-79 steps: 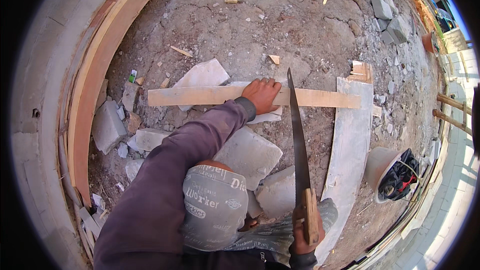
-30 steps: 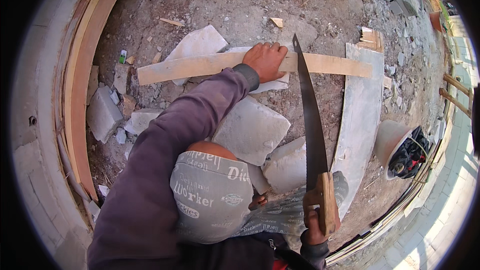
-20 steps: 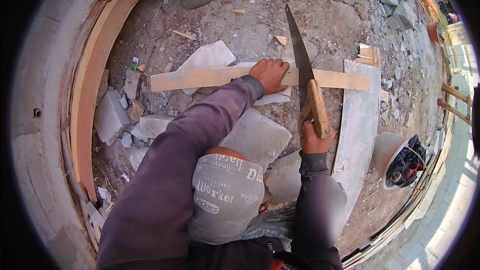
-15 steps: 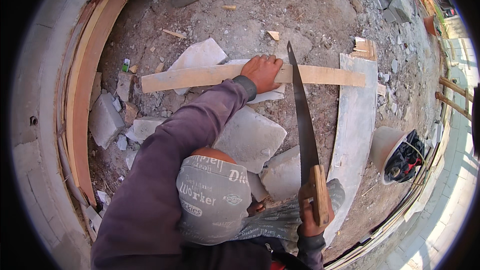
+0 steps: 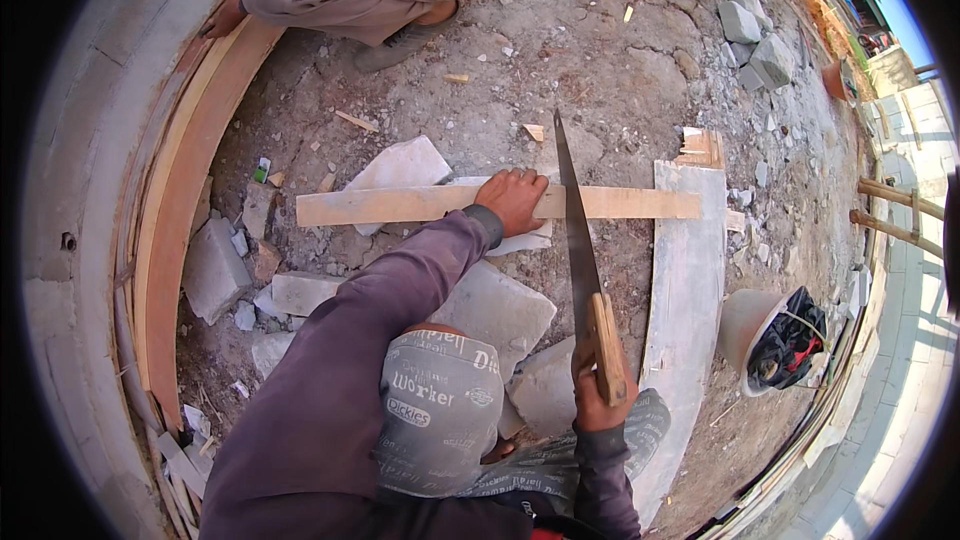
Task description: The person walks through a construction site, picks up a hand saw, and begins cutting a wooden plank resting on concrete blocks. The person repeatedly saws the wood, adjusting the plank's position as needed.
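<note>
Biggest worry for us: the handsaw (image 5: 582, 260) could skip sideways into our left hand (image 5: 513, 201), since its fingers are clamped over the wooden strip (image 5: 390, 205) just beside the blade. That strip crosses the pale slab (image 5: 405, 162), right end over the grey board (image 5: 685, 290); our left arm (image 5: 400, 290) reaches forward, while our right hand (image 5: 606, 410) sits lower, wrapped around the handle (image 5: 605, 340).

The left arm (image 5: 340, 380), in a dusky purple fabric sleeve with a dark grey cuff (image 5: 488, 225), slants from seven o'clock toward one, ending in the bare left hand (image 5: 512, 202), knuckles up, fingers bent. At five o'clock, the bare right hand (image 5: 612, 398) is curled tight, its dark-sleeved forearm (image 5: 606, 480) below.
</note>
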`<state>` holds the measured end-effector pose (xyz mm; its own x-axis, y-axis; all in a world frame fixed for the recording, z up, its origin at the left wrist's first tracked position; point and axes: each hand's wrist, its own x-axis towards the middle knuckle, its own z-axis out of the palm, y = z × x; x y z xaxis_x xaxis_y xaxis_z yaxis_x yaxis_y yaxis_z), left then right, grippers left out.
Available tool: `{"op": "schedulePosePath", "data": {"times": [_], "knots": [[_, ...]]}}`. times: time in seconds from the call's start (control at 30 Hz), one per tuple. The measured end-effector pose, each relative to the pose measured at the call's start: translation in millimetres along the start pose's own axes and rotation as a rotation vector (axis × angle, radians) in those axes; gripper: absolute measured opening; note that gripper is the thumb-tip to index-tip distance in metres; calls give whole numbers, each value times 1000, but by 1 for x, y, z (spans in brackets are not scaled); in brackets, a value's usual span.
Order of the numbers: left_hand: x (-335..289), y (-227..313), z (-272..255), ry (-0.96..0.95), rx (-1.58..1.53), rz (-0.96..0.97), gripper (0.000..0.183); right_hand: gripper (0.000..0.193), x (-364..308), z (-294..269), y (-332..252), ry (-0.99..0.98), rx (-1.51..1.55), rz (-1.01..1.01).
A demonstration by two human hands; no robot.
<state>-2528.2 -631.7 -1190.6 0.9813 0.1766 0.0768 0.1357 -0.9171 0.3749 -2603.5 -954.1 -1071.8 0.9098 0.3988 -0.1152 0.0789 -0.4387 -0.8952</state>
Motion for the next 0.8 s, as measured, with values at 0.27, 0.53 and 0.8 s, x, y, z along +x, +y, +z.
{"op": "schedulePosePath", "data": {"times": [0.27, 0.53, 0.8], "knots": [[6, -1, -2, -126, -20, -25, 54, 56, 24, -5, -13, -42, -27, 106], [7, 6, -12, -60, 5, -12, 55, 59, -3, -3, 4, 36, -41, -35], [5, 4, -9, -116, 9, -19, 57, 56, -5, -10, -5, 55, -54, -101]]}}
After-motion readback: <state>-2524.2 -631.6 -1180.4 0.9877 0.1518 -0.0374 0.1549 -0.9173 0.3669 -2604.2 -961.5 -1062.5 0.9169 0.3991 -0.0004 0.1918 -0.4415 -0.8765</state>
